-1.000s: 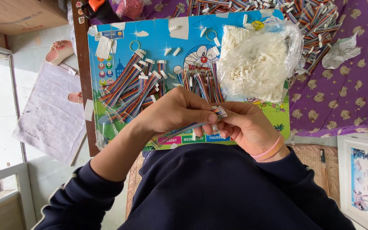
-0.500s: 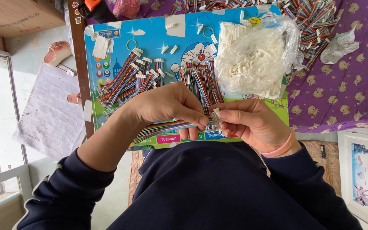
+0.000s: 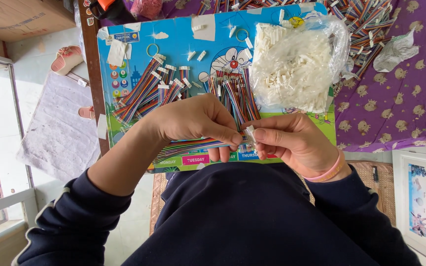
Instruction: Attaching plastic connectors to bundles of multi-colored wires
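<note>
Together, both hands [image 3: 245,133] pinch a white connector [image 3: 249,134] onto the ribbon cable [image 3: 188,146].

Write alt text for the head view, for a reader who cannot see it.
Seen from above, a person's left hand and right hand pinch a small white connector on a flat multicoloured ribbon cable. Beyond them, a blue cartoon board holds bundles of similar cables and a clear bag of white connectors.
</note>
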